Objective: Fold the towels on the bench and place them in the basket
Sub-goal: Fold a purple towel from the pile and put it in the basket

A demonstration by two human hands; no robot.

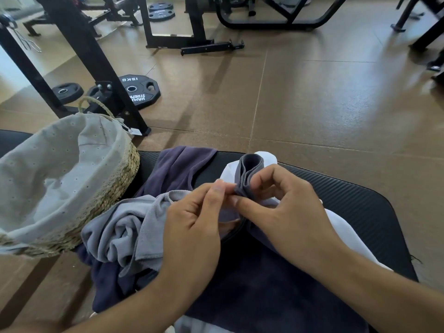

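A pile of towels lies on the black padded bench (355, 198). My right hand (283, 212) pinches a bunched corner of a dark grey towel (248, 174) and lifts it. My left hand (194, 227) pinches the same towel's edge just beside the right fingers. A light grey towel (125, 227) is crumpled to the left, a purple one (177, 167) behind it, a white one (341, 227) under my right wrist, and a navy one (259, 289) lies near me. The woven basket (115, 186) with a grey cloth liner (48, 164) stands at the bench's left end, with no towels visible inside.
Brown tiled floor stretches beyond the bench. Black weight plates (139, 91) lie on the floor behind the basket, beside a black rack leg (101, 68). More gym frames (276, 18) stand far back.
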